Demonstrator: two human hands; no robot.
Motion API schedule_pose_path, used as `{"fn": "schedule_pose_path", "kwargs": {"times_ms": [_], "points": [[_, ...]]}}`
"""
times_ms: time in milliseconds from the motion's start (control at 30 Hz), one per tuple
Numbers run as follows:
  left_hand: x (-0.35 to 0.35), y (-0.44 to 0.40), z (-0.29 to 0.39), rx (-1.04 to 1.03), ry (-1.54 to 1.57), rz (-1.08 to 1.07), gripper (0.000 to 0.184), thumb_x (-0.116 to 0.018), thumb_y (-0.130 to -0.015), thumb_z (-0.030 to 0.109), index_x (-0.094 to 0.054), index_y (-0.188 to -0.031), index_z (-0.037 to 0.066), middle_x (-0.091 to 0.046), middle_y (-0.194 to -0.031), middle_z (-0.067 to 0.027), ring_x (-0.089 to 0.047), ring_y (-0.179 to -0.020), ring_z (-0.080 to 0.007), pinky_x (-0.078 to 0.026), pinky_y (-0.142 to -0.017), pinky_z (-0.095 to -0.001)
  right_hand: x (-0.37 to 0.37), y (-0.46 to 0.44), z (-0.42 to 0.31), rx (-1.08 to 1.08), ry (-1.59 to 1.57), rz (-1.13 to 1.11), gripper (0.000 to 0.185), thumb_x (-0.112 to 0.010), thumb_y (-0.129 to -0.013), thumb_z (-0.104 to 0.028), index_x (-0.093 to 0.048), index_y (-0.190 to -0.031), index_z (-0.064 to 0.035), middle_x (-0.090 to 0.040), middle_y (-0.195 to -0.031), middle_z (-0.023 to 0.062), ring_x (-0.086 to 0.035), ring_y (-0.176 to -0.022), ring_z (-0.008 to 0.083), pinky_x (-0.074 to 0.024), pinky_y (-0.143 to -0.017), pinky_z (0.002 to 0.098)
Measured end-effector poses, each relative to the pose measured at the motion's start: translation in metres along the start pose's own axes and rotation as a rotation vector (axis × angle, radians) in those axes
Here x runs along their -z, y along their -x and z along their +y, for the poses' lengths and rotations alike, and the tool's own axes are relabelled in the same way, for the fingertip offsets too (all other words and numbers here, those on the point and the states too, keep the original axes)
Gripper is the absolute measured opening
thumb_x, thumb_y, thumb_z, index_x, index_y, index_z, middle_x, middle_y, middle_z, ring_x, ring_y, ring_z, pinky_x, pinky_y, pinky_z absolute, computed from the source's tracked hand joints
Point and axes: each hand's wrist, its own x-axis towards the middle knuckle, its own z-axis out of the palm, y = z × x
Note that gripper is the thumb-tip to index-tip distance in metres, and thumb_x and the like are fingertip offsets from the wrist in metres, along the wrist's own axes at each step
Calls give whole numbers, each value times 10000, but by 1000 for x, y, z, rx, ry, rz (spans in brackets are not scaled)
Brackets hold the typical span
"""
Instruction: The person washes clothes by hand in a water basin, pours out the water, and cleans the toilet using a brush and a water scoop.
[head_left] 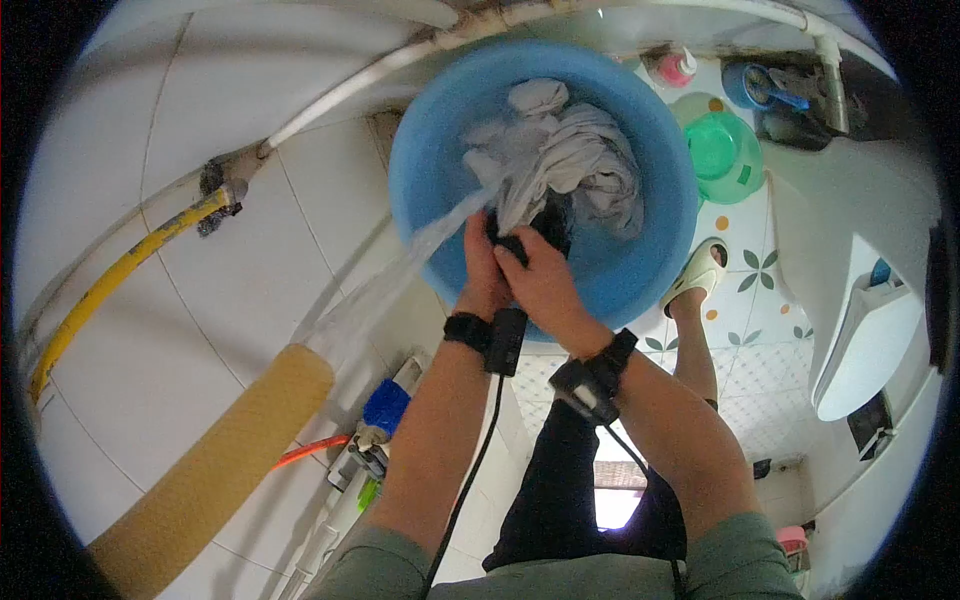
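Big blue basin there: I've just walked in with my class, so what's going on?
A person's left hand and right hand are close together at the near side of the blue basin, gripping what looks like dark cloth. Bunched pale cloth lies in the basin just beyond them. Water streams in from the tan hose.

Wall tiles [120, 310]: white, thin grout lines
Wall pipe [345, 97]: white
Floor tiles [735, 312]: white, green leaves, orange dots
Right-hand fixture [866, 352]: white, possibly a toilet
Light [620, 509]: bright patch, bottom centre
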Motion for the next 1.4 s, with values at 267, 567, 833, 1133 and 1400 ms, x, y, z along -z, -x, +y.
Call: {"fn": "schedule_pose_path", "kwargs": {"times_ms": [267, 567, 833, 1133, 1400], "points": [[-8, 51, -33, -69, -189, 37, 530, -364, -1035, 405, -307, -1470, 108, -449, -1434, -97, -458, -1293, -249, -343, -1088, -405, 21, -82, 26, 98, 393, 149, 513, -540, -930, -198, -361, -1386, -46, -636, -1005, 300, -628, -909, 464, -498, -785, 531], [-3, 30, -31, -58, -223, -44, 730, -402, -958, 604, -207, -1525, 187, -343, -1514, -111, -361, -1370, -288, -319, -1100, -430, 11, -23, 32, -126, 14, 222, 430, -570, -911, -201, -460, -1274, 2, -634, -1019, 302, -611, -962, 480, -487, -834, 522], [12, 26, -43, 79, -79, -13, 516, -430, -1007, 437, -405, -1403, 108, -490, -1393, -87, -452, -1283, -274, -364, -1068, -445, 19, -40, 30, 51, 396, -4, 308, -559, -897, -179, -554, -1172, -39, -635, -996, 220, -597, -950, 426, -477, -794, 513], [24, 46, -36, -67, -259, 294, 578, -495, -993, 258, -246, -1502, 145, -238, -1554, -92, -339, -1370, -290, -296, -1105, -480, 52, -45, 25, 526, 863, 282, 266, -564, -853, -134, -627, -1107, -85, -630, -976, 180, -620, -945, 344, -495, -814, 499], [12, 31, -47, 196, -118, 193, 462, -429, -1004, 423, -420, -1367, 137, -484, -1354, -98, -436, -1261, -274, -326, -1055, -506, 36, -59, 48, 78, 750, -140, 248, -575, -841, -141, -581, -1063, -30, -663, -951, 228, -648, -912, 401, -510, -799, 507]]}}
